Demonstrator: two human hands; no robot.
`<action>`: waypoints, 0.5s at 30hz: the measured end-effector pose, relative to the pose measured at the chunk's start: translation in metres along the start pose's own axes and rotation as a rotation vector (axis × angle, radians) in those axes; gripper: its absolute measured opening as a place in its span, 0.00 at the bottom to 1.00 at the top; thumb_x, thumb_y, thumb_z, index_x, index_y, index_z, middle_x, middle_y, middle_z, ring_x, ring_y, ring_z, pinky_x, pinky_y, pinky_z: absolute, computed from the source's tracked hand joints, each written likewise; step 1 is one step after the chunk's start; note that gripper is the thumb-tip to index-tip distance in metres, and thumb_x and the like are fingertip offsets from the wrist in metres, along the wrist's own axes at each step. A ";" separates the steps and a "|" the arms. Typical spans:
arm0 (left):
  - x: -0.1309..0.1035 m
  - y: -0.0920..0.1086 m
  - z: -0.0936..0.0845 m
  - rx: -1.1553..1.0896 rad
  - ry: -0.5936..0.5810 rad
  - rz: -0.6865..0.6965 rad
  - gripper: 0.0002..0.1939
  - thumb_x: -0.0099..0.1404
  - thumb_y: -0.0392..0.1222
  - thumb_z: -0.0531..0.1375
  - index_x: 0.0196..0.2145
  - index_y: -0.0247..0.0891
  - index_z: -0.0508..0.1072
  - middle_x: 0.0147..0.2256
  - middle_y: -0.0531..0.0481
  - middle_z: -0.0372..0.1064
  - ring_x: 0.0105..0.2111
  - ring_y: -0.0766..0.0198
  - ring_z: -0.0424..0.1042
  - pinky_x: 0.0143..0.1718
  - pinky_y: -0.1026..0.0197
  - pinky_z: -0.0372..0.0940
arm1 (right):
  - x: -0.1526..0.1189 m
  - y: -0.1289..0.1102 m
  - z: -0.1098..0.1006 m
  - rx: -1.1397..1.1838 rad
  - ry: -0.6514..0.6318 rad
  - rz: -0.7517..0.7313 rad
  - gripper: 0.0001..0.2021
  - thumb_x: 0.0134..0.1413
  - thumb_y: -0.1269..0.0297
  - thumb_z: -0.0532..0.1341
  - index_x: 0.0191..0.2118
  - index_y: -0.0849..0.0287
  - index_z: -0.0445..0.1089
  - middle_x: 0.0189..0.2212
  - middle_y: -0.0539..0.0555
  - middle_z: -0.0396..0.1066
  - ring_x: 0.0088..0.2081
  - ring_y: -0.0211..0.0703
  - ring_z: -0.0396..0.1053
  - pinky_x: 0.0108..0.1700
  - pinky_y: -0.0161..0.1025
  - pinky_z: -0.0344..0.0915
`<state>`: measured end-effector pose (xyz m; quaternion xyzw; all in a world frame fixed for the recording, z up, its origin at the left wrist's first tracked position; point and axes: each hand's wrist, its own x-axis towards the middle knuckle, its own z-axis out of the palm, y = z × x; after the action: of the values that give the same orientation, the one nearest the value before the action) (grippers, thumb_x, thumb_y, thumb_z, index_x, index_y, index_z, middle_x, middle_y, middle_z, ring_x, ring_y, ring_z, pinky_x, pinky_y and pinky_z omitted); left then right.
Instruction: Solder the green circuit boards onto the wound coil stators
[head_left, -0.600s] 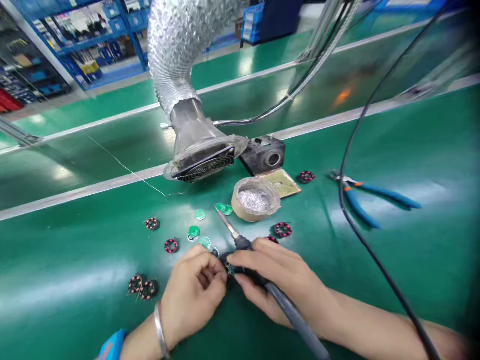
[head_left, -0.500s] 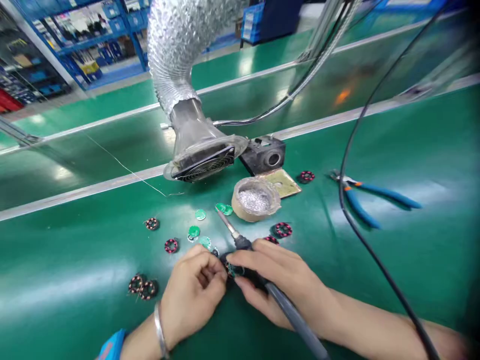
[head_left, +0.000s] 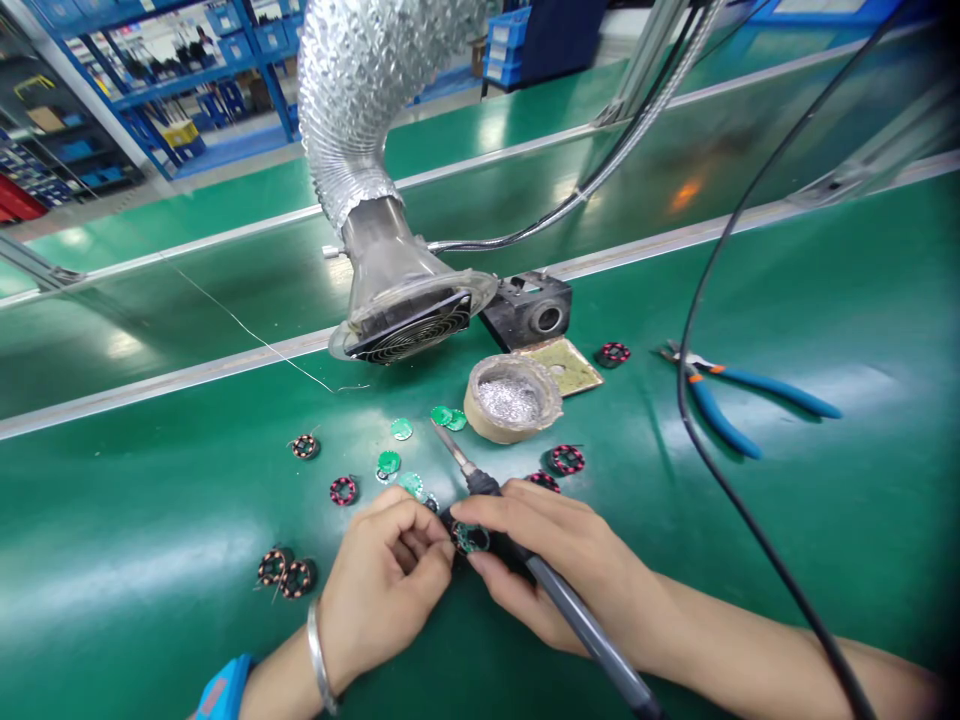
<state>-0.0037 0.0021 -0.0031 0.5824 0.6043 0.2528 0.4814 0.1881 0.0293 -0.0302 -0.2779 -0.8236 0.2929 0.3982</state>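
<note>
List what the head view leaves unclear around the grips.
All in the head view:
Held part: edges, partly covered by the right grip.
Left grip: whatever it pinches, if anything, is hidden by the grip itself.
Iron: rear end, cut off by the bottom edge.
Coil: near side, hidden behind the right grip.

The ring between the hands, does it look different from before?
Yes, the ring looks turned a little, so more of its green side shows. Nothing was visibly grabbed or dropped. The right hand still holds the iron; the pliers stayed put.
</note>
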 end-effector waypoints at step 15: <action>0.007 0.001 0.000 0.015 0.001 -0.049 0.06 0.62 0.40 0.57 0.28 0.36 0.68 0.27 0.53 0.60 0.23 0.70 0.60 0.21 0.68 0.61 | 0.001 0.001 0.001 0.013 -0.006 -0.028 0.22 0.52 0.80 0.57 0.53 0.60 0.62 0.31 0.51 0.66 0.30 0.38 0.60 0.33 0.36 0.62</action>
<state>-0.0018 0.0085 -0.0041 0.5710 0.6205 0.2364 0.4828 0.1873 0.0308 -0.0308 -0.2628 -0.8268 0.2936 0.4014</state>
